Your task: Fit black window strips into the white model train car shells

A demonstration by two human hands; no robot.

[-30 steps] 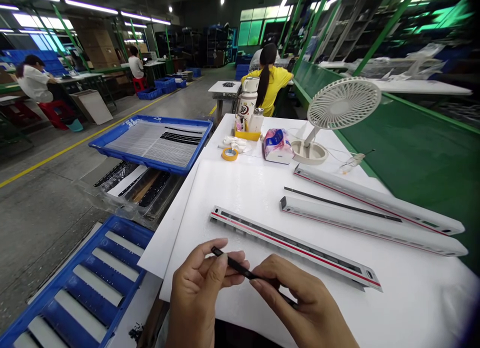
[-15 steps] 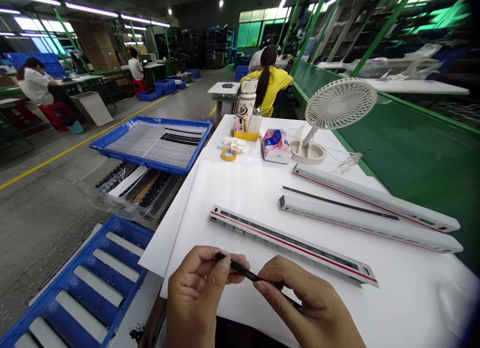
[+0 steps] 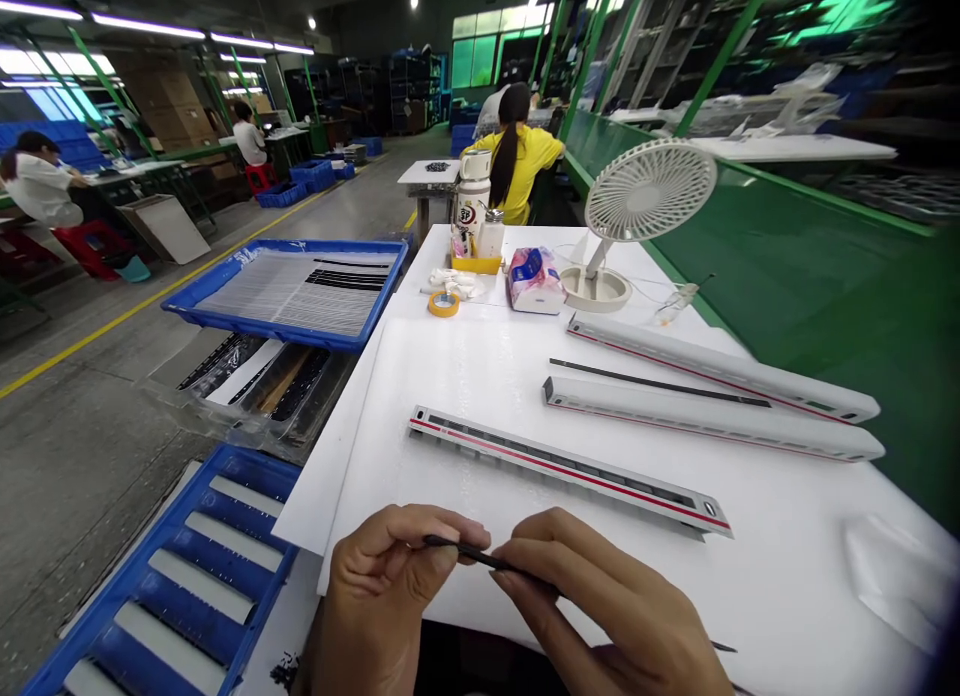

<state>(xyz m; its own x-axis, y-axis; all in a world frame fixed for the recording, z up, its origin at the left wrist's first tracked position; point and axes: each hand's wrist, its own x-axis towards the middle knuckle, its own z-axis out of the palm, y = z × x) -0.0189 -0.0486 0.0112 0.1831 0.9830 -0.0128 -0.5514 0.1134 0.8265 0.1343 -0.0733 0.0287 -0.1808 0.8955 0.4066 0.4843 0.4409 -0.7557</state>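
I look into a factory hall: green racks, strip lights, other people seated at benches well away. Close in front lies a white tabletop (image 3: 480, 376). At its near edge both hands work one thin black strip (image 3: 469, 554). The left hand (image 3: 382, 596) has thumb and forefinger pressed together on the strip's left end. The right hand (image 3: 615, 616) pinches it further along with its fingertips, and the rest of the strip runs on under that hand, its far tip showing beyond the wrist. The strip hangs just above the tabletop, in front of the nearest train shell (image 3: 562, 468) and apart from it. Two more shells (image 3: 712, 431) lie behind, with a second black strip (image 3: 660, 382) between them. A fan (image 3: 649, 191) stands further back.

As I judge it, the strip is the weak point. It is so slender that any twist of one hand against the other could kink it. Both grips are fingertip-only, so a slip could drop it over the near edge, toward the blue tray (image 3: 247, 476) below on the left. The right wrist is near the closest shell and could nudge it askew.
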